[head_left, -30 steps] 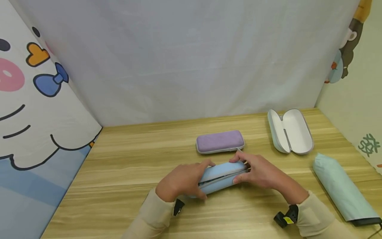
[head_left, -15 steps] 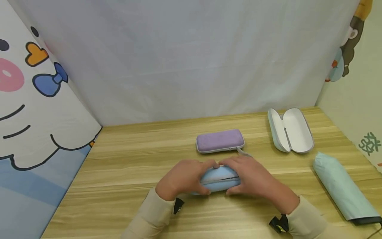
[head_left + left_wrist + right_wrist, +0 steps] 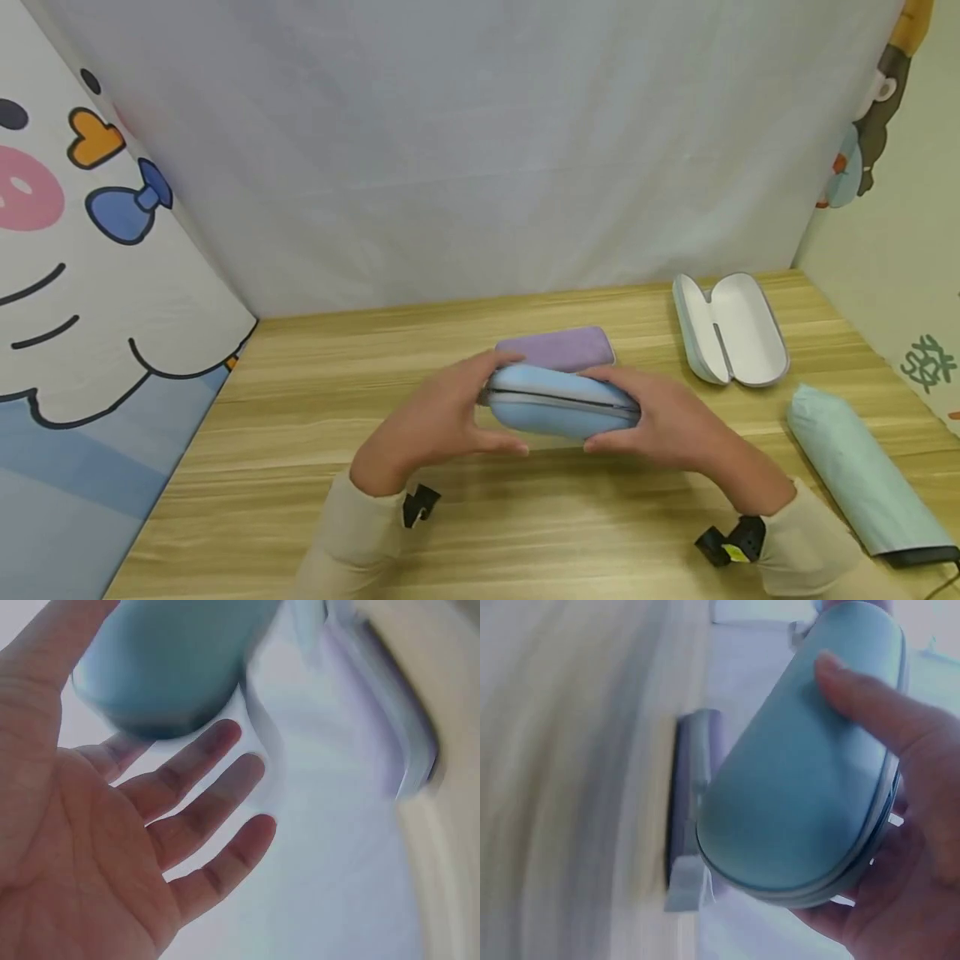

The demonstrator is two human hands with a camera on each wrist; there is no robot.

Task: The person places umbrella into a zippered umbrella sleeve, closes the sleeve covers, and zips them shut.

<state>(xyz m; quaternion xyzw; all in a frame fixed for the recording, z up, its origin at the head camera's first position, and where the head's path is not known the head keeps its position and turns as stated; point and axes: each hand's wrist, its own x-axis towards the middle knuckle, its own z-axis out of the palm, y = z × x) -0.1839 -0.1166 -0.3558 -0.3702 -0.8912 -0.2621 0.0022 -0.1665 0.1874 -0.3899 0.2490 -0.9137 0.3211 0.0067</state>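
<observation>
A light blue zippered glasses case (image 3: 558, 406) is held up above the table, tilted slightly down to the right in the head view. My right hand (image 3: 667, 417) grips its right end, thumb on the near side (image 3: 802, 772) and fingers behind. At the other end is my left hand (image 3: 442, 412), its thumb apart from the case. The left wrist view shows that hand's fingers (image 3: 199, 836) spread and only slightly bent near the case's rounded end (image 3: 172, 667). A dark slit runs along the zip line. What lies inside is hidden.
Behind the blue case lies a purple zippered case (image 3: 558, 348), partly covered. A case with a white lining (image 3: 750, 333) stands unfolded at the back right. A folded mint umbrella (image 3: 862, 475) lies at the right. White cloth (image 3: 480, 150) hangs behind the wooden table (image 3: 300, 433).
The blue case has risen from the table toward the purple one and changed its tilt. My left hand has loosened and drawn left; my right hand has shifted to the case's right end.
</observation>
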